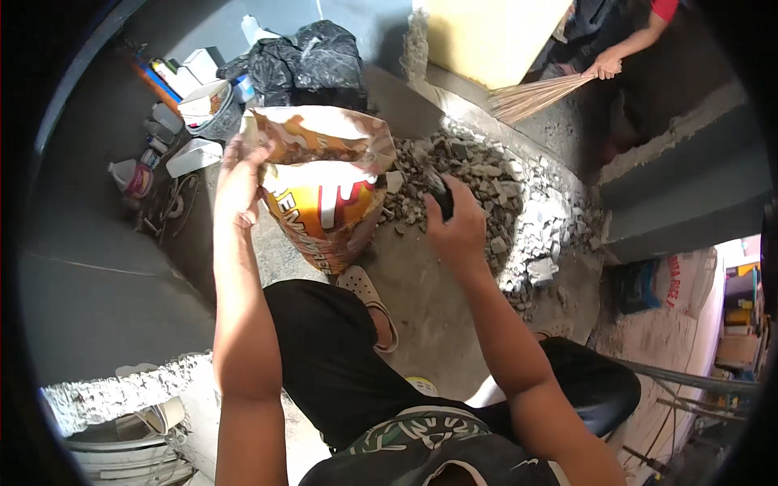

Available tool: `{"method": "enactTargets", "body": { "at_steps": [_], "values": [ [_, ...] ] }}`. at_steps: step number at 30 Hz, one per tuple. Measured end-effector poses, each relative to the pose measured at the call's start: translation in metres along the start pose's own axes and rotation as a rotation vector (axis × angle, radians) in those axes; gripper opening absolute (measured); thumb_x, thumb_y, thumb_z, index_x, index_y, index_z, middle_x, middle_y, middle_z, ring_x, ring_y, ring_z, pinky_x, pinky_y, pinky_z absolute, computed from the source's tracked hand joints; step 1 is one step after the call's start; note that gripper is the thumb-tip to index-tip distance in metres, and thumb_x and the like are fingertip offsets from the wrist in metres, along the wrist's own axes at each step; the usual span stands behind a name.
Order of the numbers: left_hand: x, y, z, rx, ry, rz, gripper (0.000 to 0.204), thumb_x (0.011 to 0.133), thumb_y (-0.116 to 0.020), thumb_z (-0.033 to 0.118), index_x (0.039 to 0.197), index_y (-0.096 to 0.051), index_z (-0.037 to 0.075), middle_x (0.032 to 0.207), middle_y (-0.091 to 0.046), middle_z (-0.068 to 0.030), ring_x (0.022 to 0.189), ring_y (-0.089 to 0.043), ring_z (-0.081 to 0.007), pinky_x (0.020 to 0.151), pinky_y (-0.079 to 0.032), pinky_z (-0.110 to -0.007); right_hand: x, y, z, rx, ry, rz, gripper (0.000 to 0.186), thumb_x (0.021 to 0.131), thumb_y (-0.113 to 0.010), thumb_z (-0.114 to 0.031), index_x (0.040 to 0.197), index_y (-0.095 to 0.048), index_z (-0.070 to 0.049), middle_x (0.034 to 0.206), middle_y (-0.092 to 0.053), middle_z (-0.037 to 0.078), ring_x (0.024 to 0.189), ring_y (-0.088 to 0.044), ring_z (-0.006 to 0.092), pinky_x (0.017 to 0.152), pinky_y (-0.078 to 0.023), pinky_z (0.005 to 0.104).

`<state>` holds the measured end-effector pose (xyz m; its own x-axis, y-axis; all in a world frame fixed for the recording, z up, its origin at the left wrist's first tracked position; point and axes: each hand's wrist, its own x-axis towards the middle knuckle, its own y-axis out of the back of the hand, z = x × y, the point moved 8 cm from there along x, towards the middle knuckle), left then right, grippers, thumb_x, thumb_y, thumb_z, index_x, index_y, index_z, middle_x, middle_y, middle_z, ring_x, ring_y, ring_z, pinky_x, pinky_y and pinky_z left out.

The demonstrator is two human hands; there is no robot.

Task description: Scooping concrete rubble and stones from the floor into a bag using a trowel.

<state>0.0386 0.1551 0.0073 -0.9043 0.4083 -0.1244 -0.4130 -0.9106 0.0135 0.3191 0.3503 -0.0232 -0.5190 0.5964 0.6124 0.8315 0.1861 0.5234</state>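
My left hand grips the left rim of an orange and white printed sack, which stands upright with its mouth wide. Broken pieces show inside the sack. To the right of it, my right hand is closed around a dark, black-handled tool; its far end blurs into the rubble, so its kind is unclear. A heap of grey rubble, made of broken concrete chunks, lies beyond and beside my right hand.
At the upper right, another person's hand holds a stick broom against the floor. Black garbage bags, a bucket and bottles crowd the far left. A low broken wall bounds the right, near a white sack.
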Motion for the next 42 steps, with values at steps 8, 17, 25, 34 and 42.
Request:
{"method": "enactTargets", "body": {
  "at_steps": [8, 17, 25, 34, 42],
  "values": [
    [0.019, 0.018, -0.016, -0.109, 0.090, 0.032, 0.038, 0.083, -0.072, 0.038, 0.114, -0.063, 0.018, 0.106, -0.061, -0.0010, 0.096, -0.057, -0.0154, 0.080, -0.046, -0.035, -0.234, -0.008, 0.196, -0.212, -0.779, -0.599, 0.045, 0.089, -0.061, -0.035, 0.111, -0.056, 0.003, 0.085, -0.066, 0.025, 0.077, -0.066, 0.0385, 0.068, -0.051, 0.0468],
    [0.016, 0.004, -0.004, -0.067, 0.058, -0.024, 0.074, 0.087, -0.066, 0.030, 0.150, -0.032, 0.009, 0.145, -0.044, -0.0095, 0.123, -0.046, -0.0263, 0.093, -0.040, -0.045, -0.237, -0.128, 0.180, 0.114, -0.871, -1.376, 0.048, 0.081, -0.072, -0.047, 0.084, -0.074, 0.001, 0.082, -0.067, 0.018, 0.069, -0.062, 0.0300, 0.067, -0.048, 0.0450],
    [0.017, -0.016, -0.019, -0.151, 0.082, -0.126, 0.046, 0.086, -0.071, 0.026, 0.126, -0.054, 0.013, 0.123, -0.058, -0.0064, 0.111, -0.057, -0.0205, 0.084, -0.049, -0.040, -0.152, -0.172, 0.302, -0.127, -0.696, -1.315, 0.039, 0.083, -0.073, -0.039, 0.087, -0.074, 0.000, 0.091, -0.070, 0.017, 0.077, -0.066, 0.0294, 0.069, -0.051, 0.0454],
    [0.020, 0.018, -0.016, -0.134, 0.088, -0.095, 0.057, 0.089, -0.070, 0.029, 0.136, -0.049, 0.007, 0.131, -0.056, -0.0108, 0.119, -0.056, -0.0233, 0.096, -0.047, -0.040, -0.194, -0.099, 0.260, 0.225, -0.878, -0.925, 0.041, 0.089, -0.068, -0.038, 0.077, -0.064, 0.001, 0.061, -0.056, 0.013, 0.055, -0.053, 0.0224, 0.055, -0.043, 0.0399],
    [0.032, 0.028, -0.009, -0.126, 0.126, -0.059, 0.063, 0.086, -0.072, 0.035, 0.138, -0.050, 0.007, 0.133, -0.053, -0.0104, 0.116, -0.050, -0.0227, 0.097, -0.039, -0.036, -0.314, 0.035, 0.205, 0.118, -0.691, -1.623, 0.039, 0.085, -0.072, -0.039, 0.074, -0.066, -0.003, 0.054, -0.058, 0.004, 0.047, -0.054, 0.0152, 0.047, -0.043, 0.0357]
  ]
}}
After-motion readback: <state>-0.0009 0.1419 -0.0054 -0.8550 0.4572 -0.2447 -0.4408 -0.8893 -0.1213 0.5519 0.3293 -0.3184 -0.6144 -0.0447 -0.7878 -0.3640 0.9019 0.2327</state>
